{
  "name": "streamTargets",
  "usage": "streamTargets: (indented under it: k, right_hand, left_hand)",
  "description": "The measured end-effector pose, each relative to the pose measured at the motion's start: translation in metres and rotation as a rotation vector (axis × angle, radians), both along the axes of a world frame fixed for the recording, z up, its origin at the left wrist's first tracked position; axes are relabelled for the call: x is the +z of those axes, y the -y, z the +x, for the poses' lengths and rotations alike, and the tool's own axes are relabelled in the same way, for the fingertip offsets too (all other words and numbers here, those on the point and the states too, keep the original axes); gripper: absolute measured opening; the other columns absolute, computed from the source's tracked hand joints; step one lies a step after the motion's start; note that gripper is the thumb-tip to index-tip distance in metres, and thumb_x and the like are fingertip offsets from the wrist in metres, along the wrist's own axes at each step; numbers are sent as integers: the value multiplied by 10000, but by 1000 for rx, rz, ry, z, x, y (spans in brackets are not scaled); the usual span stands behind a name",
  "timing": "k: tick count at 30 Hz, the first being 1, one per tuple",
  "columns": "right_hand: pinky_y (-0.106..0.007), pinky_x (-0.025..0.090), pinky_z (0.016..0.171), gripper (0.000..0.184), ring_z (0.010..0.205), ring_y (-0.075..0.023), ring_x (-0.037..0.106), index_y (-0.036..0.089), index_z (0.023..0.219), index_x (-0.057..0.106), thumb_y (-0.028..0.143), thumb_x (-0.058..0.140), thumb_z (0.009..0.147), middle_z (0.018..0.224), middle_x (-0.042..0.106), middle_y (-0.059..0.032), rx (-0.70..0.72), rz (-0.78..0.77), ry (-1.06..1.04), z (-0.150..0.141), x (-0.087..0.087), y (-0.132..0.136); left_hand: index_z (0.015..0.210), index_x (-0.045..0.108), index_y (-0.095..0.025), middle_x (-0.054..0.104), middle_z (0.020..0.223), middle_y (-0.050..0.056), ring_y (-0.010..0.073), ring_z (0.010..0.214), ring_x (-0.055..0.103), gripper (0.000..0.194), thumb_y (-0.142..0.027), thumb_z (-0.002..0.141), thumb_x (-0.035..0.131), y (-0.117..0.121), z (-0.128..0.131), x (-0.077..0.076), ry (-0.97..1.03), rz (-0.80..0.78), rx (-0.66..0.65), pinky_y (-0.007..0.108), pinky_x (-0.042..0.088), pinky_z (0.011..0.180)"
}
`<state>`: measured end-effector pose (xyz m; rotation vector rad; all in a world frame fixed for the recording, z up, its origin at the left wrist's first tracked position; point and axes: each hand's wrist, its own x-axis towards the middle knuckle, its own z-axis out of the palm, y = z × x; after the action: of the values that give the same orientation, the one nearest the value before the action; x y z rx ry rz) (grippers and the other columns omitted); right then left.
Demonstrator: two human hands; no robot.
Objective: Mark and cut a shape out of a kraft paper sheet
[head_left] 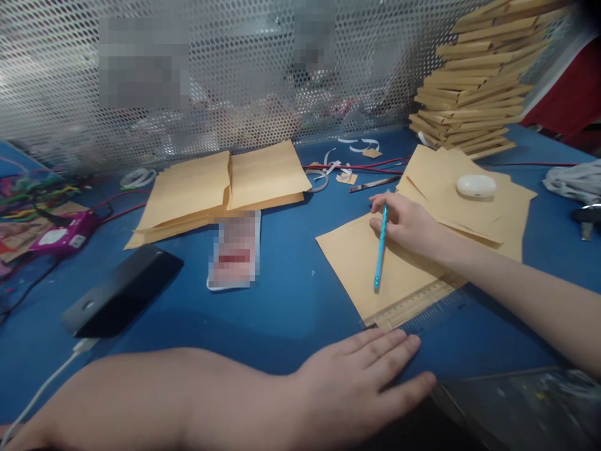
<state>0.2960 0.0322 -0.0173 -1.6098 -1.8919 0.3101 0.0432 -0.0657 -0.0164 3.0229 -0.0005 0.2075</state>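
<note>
My right hand (406, 225) is above a brown paper envelope (347, 250), its fingers curled round a slim light-blue pencil (381, 247). The pencil slants, with its shiny end toward me. A clear ruler (422, 307) lies across the near edge of that envelope, partly over the blue table. At the bottom centre my left hand (357, 376) lies flat, fingers stretched out and slightly apart, with the fingertips close to the ruler's left end. Whether they touch the ruler, I cannot tell.
More envelopes (188, 188) lie at the back left, beside a phone (235, 250). A black power bank (122, 291) with a white cable is at the left. A white case (476, 185) rests on envelopes at the right. Behind rises a tall envelope stack (474, 88) by a perforated metal screen (244, 75).
</note>
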Motion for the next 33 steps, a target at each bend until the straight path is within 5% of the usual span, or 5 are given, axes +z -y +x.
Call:
streamTargets:
  k: [33]
  right_hand:
    - [-386, 471, 785, 129, 933, -256, 609, 224, 902, 564, 258, 576, 778, 1047, 644, -81, -17, -55, -3, -2, 2, 3]
  left_hand:
    - [1427, 332, -94, 309, 1492, 175, 273, 1373, 314, 490, -220, 956, 380, -1, 0, 1, -35, -31, -11, 355, 194, 1152]
